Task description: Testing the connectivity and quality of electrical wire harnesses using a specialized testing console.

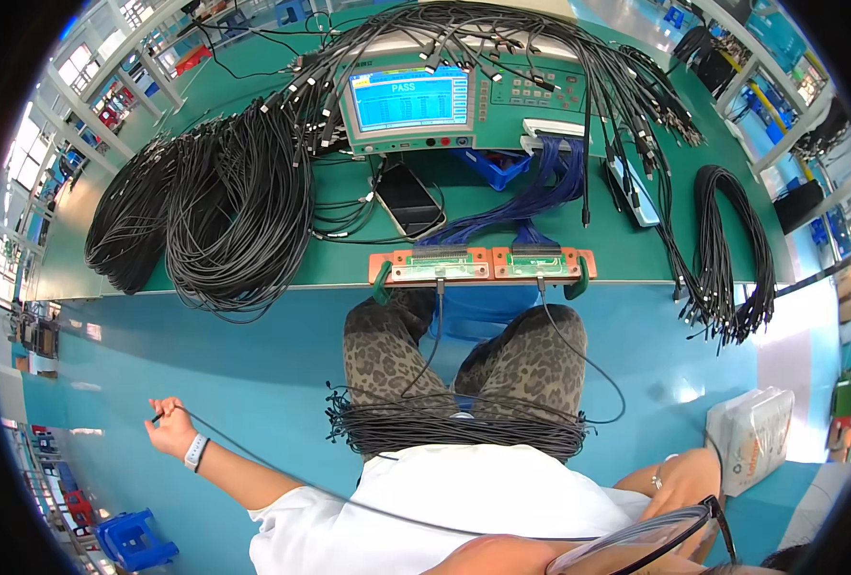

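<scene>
Out to the left, my left hand (170, 428) is closed on one end of a black cable (253, 458), its small plug showing at the fingers. The cable runs slanting across my white shirt to the right. My right hand (686, 484) is raised at the lower right, partly behind my glasses; its fingers do not show clearly, so what it holds cannot be told. A bundle of black cables (459, 426) lies across my lap. At the table edge, an orange and green connector fixture (478, 265) has two black cable plugs in it, their leads hanging to my lap.
On the green table (349, 259) stands a tester with a lit blue screen (412, 101). Cable coils (238, 206) lie left, another bundle (732, 249) right. Also there are a phone (409, 198) and a blue tray (492, 168). A blue stool (135, 540) and a wrapped package (751, 439) are on the floor.
</scene>
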Demonstrator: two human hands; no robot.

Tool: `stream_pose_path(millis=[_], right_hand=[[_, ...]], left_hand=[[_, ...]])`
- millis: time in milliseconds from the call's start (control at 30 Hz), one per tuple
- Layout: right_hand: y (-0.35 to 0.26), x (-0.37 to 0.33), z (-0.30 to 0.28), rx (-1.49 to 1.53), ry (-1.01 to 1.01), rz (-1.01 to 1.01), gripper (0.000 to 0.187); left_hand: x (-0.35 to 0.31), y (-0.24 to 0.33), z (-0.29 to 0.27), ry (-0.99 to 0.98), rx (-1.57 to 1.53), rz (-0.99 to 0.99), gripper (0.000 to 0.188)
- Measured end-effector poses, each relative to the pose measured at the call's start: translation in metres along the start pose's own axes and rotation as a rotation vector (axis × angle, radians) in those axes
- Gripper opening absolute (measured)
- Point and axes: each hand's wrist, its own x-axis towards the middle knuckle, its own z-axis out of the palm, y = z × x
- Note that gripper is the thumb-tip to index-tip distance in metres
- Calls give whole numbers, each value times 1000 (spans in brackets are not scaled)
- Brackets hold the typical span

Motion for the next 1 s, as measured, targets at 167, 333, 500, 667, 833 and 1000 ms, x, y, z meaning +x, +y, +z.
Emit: stream_pose_path(millis=[167, 333, 500, 667, 833, 1000], right_hand=[[15, -25, 6, 137, 976, -237, 19], [-24, -101, 9, 406, 1584, -445, 18], [-19, -139, 6, 2, 2182, -638, 23], [4, -102, -8, -111, 2209, -588, 35], [46, -63, -6, 258, 1624, -294, 36], [127, -41, -17, -69, 1662, 423, 36]], left_hand=[[135, 98, -105, 75, 491, 547, 18], [172, 172, -170, 119, 736, 662, 18], [71, 60, -104, 120, 462, 375, 11], [-75, -100, -2, -410, 657, -262, 18], [-180, -184, 41, -891, 822, -708, 23], [-212, -243, 49, -971, 961, -744, 25]])
